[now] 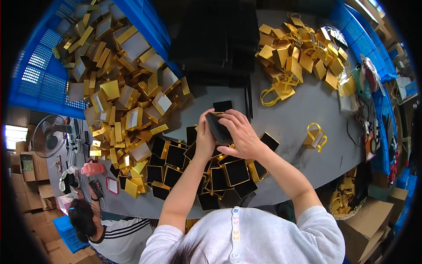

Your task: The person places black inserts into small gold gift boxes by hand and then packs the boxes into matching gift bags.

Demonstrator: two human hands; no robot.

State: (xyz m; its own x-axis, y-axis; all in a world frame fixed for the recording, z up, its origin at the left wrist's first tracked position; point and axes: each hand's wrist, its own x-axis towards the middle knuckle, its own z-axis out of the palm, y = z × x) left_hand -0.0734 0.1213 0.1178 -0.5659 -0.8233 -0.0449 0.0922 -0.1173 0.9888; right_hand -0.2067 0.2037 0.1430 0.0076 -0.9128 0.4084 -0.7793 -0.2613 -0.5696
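Note:
A dark rectangular block (218,130), perhaps a stack of black pads, is between my two hands above the table. My left hand (205,137) wraps its left side with the fingers closed. Over its top and right side lie the bent fingers of my right hand (241,134), gripping it. Just beyond my fingertips is a small black pad (223,105). Below and around my hands lie several gold boxes with black inserts (236,172), loosely heaped, some partly hidden by my forearms.
Gold boxes with pale insides (132,119) spill from a blue crate (41,83) at left. Gold boxes with ribbons (303,57) are heaped at upper right, and a single ribboned box (314,138) stands nearer. A person (118,237) with a phone sits lower left.

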